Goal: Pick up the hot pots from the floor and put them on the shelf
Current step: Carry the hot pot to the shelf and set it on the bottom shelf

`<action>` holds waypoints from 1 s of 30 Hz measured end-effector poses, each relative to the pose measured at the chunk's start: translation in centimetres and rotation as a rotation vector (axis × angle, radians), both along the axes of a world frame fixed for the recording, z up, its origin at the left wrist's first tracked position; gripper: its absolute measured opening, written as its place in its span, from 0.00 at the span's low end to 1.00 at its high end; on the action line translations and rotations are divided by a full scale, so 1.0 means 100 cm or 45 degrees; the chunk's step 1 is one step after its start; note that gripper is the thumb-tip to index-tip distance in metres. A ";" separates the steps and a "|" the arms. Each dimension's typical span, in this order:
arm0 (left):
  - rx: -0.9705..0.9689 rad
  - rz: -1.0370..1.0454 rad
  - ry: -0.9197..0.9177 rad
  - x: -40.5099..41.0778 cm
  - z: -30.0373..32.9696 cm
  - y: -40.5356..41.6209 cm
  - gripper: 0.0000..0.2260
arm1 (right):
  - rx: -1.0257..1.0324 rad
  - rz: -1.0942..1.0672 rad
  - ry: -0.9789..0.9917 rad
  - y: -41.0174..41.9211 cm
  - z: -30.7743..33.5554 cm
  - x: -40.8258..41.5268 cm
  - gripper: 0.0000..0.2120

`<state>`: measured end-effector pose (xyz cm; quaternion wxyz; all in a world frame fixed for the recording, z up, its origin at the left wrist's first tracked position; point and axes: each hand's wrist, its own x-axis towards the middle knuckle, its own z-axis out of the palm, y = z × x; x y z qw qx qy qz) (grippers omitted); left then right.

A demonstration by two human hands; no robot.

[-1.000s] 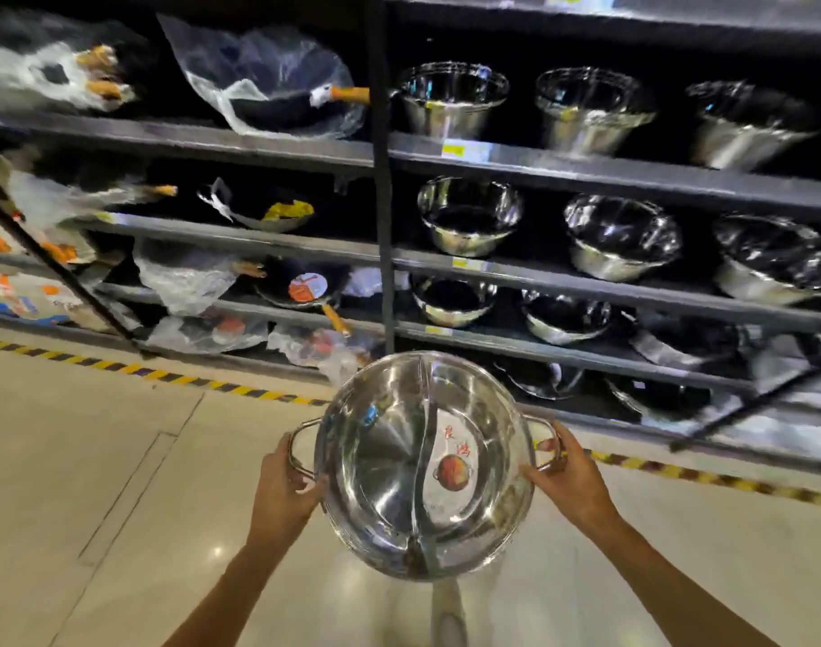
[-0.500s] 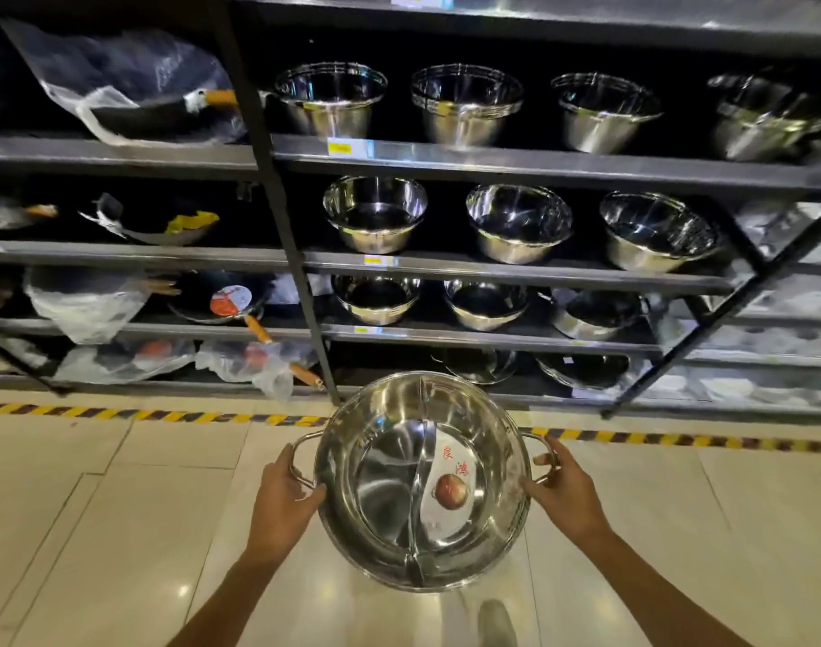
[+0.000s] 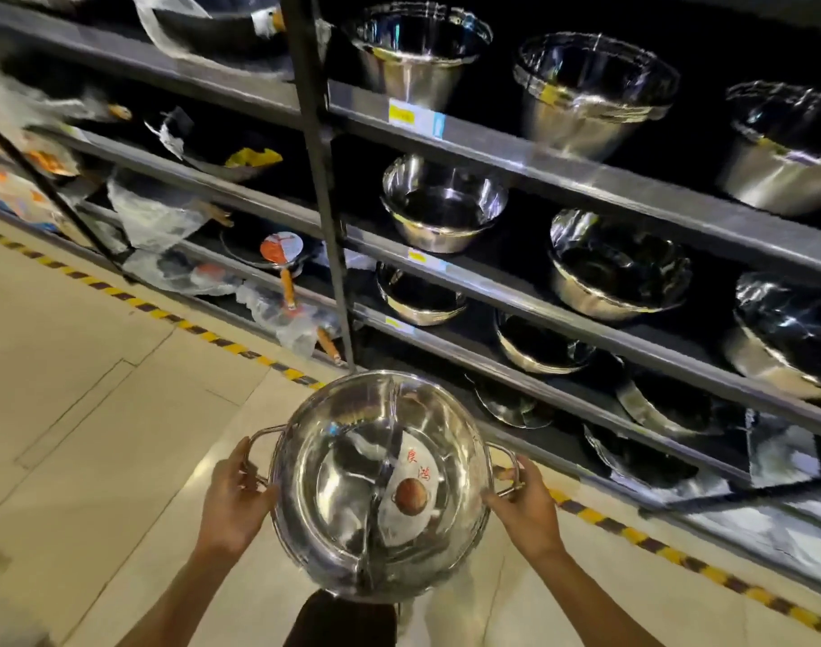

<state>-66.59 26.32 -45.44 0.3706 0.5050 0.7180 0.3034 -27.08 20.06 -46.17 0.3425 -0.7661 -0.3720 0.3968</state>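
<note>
I carry a shiny steel hot pot [image 3: 347, 488] with a curved divider and a round paper label inside, level at waist height above the floor. My left hand [image 3: 233, 499] grips its left loop handle and my right hand [image 3: 525, 509] grips its right one. The dark metal shelf unit [image 3: 530, 154] rises just ahead, its tiers slanting across the view. The lowest tier [image 3: 553, 441] lies right beyond the pot's far rim and holds shallow steel pots.
Steel bowls [image 3: 441, 203] fill the tiers right of a dark upright post [image 3: 322, 189]. Left of it sit pans wrapped in plastic [image 3: 277, 254], wooden handles sticking out over the floor. Yellow-black tape [image 3: 221, 340] marks the tiled floor along the shelf base.
The view has tilted and drawn closer to the shelves, which now slant down to the right. The pot stays held by both handles, nearer the lowest tier.
</note>
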 end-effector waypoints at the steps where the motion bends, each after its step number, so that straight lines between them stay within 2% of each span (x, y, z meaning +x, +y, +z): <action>1: -0.044 0.045 -0.031 0.003 -0.014 0.011 0.35 | -0.029 0.013 0.011 0.017 -0.015 0.003 0.34; 7: -0.104 0.218 -0.032 0.033 -0.141 0.093 0.32 | -0.139 -0.073 0.047 0.112 -0.144 0.013 0.35; 10: -0.094 0.288 0.009 0.050 -0.230 0.126 0.29 | -0.167 -0.119 0.075 0.155 -0.233 0.020 0.30; 12: -0.052 0.309 0.019 0.065 -0.294 0.145 0.29 | -0.108 -0.141 -0.002 0.183 -0.298 0.027 0.29; 15: 0.025 0.346 0.023 0.082 -0.384 0.170 0.30 | -0.012 -0.121 0.027 0.220 -0.393 0.042 0.37; 17: 0.088 0.368 0.064 0.094 -0.431 0.187 0.29 | 0.044 -0.023 -0.002 0.245 -0.447 0.054 0.37; 20: 0.213 0.391 0.085 0.109 -0.486 0.216 0.28 | 0.244 -0.044 0.056 0.291 -0.514 0.072 0.37; 22: 0.249 0.408 0.040 0.119 -0.516 0.239 0.29 | 0.377 -0.046 0.011 0.327 -0.545 0.083 0.33; 25: 0.302 0.487 -0.005 0.127 -0.552 0.266 0.28 | 0.522 -0.042 0.005 0.373 -0.572 0.095 0.19; 26: 0.316 0.494 0.010 0.126 -0.564 0.273 0.27 | 0.553 -0.028 -0.009 0.387 -0.580 0.099 0.20; 28: 0.355 0.488 0.034 0.123 -0.584 0.281 0.26 | 0.566 0.027 -0.016 0.409 -0.592 0.108 0.33; 30: 0.411 0.499 0.052 0.122 -0.597 0.283 0.26 | 0.563 0.092 -0.073 0.425 -0.603 0.115 0.37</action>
